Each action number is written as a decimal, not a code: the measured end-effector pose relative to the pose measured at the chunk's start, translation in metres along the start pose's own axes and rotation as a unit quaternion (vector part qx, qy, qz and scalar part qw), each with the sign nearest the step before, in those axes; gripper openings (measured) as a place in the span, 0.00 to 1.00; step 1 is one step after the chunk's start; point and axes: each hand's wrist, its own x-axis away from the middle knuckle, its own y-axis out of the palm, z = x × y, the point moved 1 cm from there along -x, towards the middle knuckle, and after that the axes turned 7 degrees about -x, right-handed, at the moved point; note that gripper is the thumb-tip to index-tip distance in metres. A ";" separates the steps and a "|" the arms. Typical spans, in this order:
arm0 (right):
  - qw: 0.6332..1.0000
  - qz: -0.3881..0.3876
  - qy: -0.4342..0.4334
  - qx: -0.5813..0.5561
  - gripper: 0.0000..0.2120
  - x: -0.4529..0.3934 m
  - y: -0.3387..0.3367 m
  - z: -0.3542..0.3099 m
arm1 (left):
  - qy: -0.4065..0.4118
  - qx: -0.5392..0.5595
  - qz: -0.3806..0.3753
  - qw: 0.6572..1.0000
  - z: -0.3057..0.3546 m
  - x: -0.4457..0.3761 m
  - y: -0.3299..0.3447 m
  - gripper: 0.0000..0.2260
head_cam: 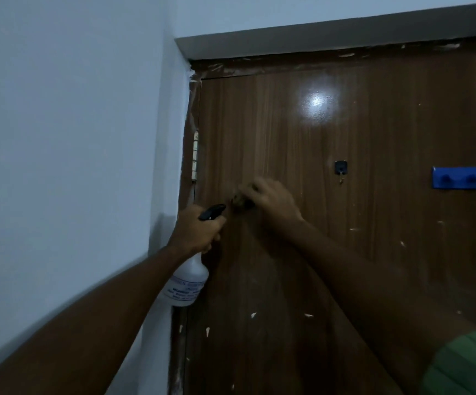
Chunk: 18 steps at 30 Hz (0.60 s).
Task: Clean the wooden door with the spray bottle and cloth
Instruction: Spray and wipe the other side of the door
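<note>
The brown wooden door (345, 132) fills the right of the view, glossy, with pale paint flecks on it. My left hand (195, 233) grips the neck of a white spray bottle (187, 283) with a black trigger head, held near the door's hinge edge. My right hand (271, 199) holds a small dark cloth (238, 199) bunched under its fingers and presses it against the door just right of the bottle's nozzle. The hand is blurred, and most of the cloth is hidden beneath it.
A white wall (74, 152) stands on the left. A metal hinge (195, 156) sits on the door's left edge. On the door are a small black hook (340, 168) and a blue hook rack (459, 182). The grey frame top (331, 37) runs above.
</note>
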 end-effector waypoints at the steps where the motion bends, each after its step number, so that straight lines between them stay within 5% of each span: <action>1: 0.994 0.050 0.094 -0.011 0.23 -0.012 -0.001 0.001 | 0.000 0.009 -0.004 1.000 0.001 -0.001 0.003 0.10; 4: 0.972 0.112 0.205 -0.010 0.27 -0.025 0.012 -0.016 | -0.018 0.033 0.011 0.999 -0.001 -0.007 0.003 0.11; 7: 0.999 0.010 0.015 -0.047 0.26 -0.002 0.034 -0.036 | -0.027 0.019 0.045 0.998 -0.005 -0.009 -0.001 0.11; 10: 0.984 -0.118 -0.131 -0.023 0.26 -0.011 0.029 -0.027 | -0.025 -0.009 0.070 0.997 -0.010 -0.010 -0.003 0.12; 12: 0.990 -0.101 -0.093 0.005 0.25 -0.041 0.022 -0.018 | -0.033 -0.010 0.078 0.996 -0.014 -0.011 -0.004 0.12; 15: 0.993 0.013 0.113 -0.033 0.26 -0.061 0.020 -0.025 | -0.048 -0.010 0.080 0.996 -0.021 -0.008 -0.001 0.11; 18: 0.996 0.012 0.071 -0.054 0.25 -0.041 0.042 -0.049 | -0.048 0.006 0.082 0.995 -0.019 -0.002 0.000 0.11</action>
